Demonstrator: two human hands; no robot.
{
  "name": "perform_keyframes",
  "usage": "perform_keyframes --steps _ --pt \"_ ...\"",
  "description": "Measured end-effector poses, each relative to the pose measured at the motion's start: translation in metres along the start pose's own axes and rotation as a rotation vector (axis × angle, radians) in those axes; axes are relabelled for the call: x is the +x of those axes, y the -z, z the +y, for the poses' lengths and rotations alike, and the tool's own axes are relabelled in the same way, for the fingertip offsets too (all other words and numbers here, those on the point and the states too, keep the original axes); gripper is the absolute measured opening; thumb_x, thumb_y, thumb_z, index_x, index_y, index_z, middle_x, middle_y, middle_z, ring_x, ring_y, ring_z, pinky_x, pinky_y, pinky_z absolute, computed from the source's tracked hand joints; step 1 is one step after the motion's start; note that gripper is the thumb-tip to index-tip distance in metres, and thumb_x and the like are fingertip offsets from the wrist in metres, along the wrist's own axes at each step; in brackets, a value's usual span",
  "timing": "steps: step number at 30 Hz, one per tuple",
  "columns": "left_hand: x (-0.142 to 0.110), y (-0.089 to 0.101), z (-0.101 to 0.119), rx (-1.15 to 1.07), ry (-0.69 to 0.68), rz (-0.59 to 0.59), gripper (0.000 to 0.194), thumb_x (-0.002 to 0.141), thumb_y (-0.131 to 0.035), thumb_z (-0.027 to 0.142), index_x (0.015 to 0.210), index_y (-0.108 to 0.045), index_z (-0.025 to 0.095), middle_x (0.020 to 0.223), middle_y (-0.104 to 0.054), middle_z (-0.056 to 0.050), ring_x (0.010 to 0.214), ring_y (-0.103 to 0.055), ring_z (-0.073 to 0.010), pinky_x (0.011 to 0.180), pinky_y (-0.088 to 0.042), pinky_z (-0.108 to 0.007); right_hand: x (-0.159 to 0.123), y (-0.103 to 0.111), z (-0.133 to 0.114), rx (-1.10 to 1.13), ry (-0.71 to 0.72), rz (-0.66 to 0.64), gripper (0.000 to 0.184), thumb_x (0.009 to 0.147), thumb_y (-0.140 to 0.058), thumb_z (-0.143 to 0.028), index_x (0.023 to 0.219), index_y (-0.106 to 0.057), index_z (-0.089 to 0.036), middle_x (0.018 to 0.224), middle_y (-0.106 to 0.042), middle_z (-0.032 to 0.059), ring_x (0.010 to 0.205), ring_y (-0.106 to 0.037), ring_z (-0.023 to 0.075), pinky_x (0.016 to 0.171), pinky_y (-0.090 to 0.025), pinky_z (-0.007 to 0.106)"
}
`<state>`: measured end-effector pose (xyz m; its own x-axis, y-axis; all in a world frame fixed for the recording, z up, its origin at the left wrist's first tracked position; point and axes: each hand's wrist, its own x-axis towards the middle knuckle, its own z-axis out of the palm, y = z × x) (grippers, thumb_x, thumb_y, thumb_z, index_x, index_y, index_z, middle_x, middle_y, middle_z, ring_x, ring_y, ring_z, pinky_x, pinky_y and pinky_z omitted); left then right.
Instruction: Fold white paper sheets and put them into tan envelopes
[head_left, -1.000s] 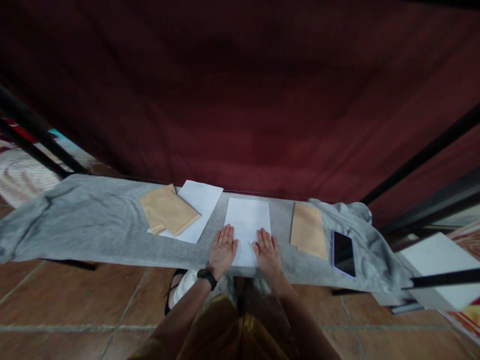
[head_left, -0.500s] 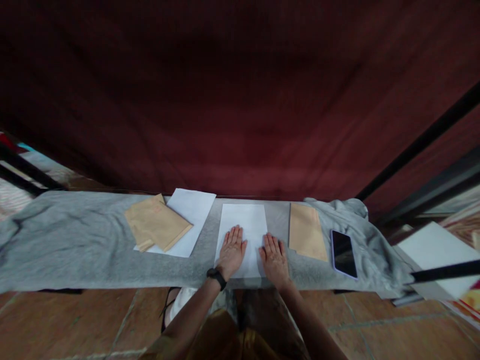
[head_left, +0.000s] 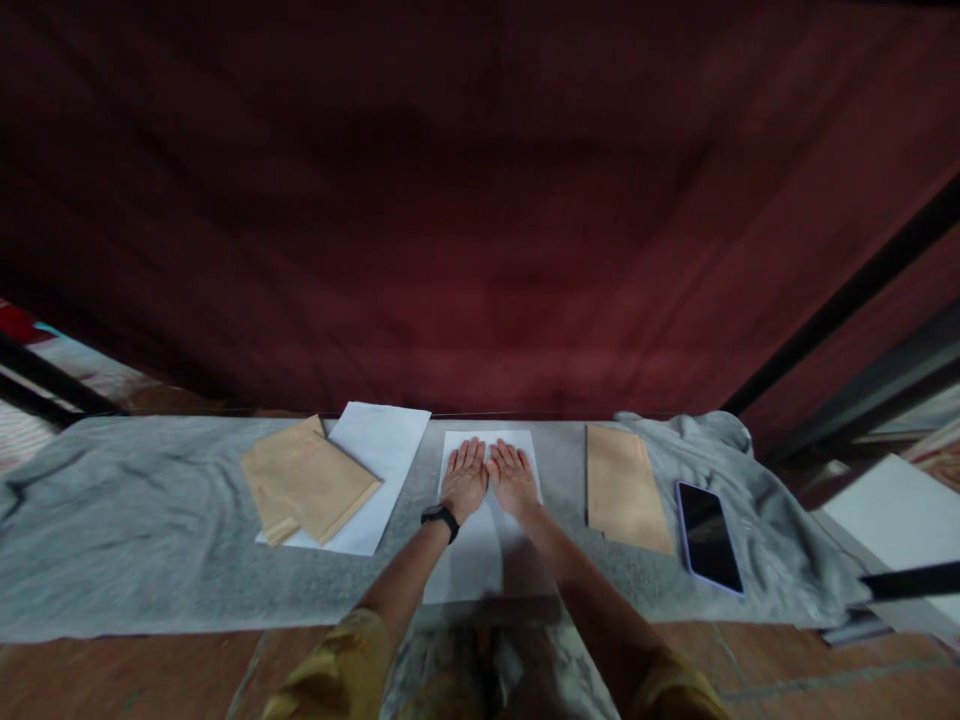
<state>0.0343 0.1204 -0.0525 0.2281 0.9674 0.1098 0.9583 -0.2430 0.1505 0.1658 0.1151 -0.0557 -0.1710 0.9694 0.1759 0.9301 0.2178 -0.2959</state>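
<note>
A white sheet of paper (head_left: 480, 550) lies in front of me on a grey cloth (head_left: 150, 520) that covers a narrow table. My left hand (head_left: 463, 480), with a black watch at the wrist, lies flat and open on the sheet's far half. My right hand (head_left: 514, 478) lies flat and open right beside it, the two almost touching. Neither hand holds anything.
To the left, brown envelopes (head_left: 307, 490) rest on another white sheet (head_left: 379, 450). To the right lie a brown envelope (head_left: 626, 490) and a dark phone (head_left: 709, 535). A dark red curtain (head_left: 480, 220) hangs behind the table. A white board (head_left: 892, 525) sits at the far right.
Both hands have slid from the sheet's near end toward its far end and come together. The camera has moved forward over the table.
</note>
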Motion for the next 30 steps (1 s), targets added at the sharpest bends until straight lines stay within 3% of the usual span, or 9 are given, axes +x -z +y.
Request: perform_keyframes --steps 6,14,19,25,30 --pt "0.019 0.002 -0.023 0.005 0.077 0.048 0.061 0.103 -0.025 0.034 0.156 -0.036 0.007 0.163 -0.035 -0.016 0.154 -0.027 -0.0276 0.125 -0.023 -0.047 0.018 -0.002 0.022 -0.053 -0.065 0.035 0.054 0.107 -0.029 -0.039 0.155 -0.042 -0.017 0.162 -0.038 0.0101 0.150 -0.036 0.0255 0.123 -0.022 0.046" --pt "0.015 0.002 -0.038 0.008 0.133 0.098 0.059 0.103 -0.027 0.035 0.154 -0.040 0.008 0.159 -0.042 -0.017 0.151 -0.034 -0.0263 0.124 -0.026 -0.044 0.020 -0.002 0.034 -0.070 -0.134 0.066 0.059 0.107 -0.024 -0.040 0.157 -0.037 -0.011 0.163 -0.035 0.0138 0.151 -0.034 0.0282 0.123 -0.020 0.048" --pt "-0.012 0.003 -0.020 0.013 0.153 0.135 0.059 0.102 -0.031 0.033 0.153 -0.041 0.005 0.159 -0.040 -0.021 0.151 -0.034 -0.0315 0.123 -0.026 -0.051 0.019 -0.004 0.032 -0.075 -0.124 0.080 0.059 0.107 -0.024 -0.039 0.157 -0.037 -0.011 0.161 -0.039 0.0150 0.150 -0.035 0.0290 0.123 -0.018 0.049" --pt "-0.067 -0.007 0.004 -0.038 -0.020 0.153 0.058 0.104 -0.030 0.039 0.155 -0.038 0.011 0.160 -0.041 -0.016 0.151 -0.034 -0.0269 0.123 -0.030 -0.049 0.021 0.009 0.031 -0.063 -0.116 0.067 0.055 0.106 -0.030 -0.035 0.153 -0.043 -0.009 0.159 -0.042 0.0173 0.149 -0.036 0.0285 0.124 -0.018 0.048" --pt "-0.084 -0.003 -0.003 -0.035 -0.046 0.137 0.057 0.105 -0.029 0.037 0.154 -0.039 0.012 0.159 -0.043 -0.015 0.150 -0.036 -0.0241 0.123 -0.031 -0.046 -0.014 0.009 0.004 -0.053 -0.071 0.065 0.057 0.107 -0.021 -0.030 0.154 -0.039 -0.003 0.159 -0.039 0.0201 0.148 -0.037 0.0288 0.123 -0.021 0.050"
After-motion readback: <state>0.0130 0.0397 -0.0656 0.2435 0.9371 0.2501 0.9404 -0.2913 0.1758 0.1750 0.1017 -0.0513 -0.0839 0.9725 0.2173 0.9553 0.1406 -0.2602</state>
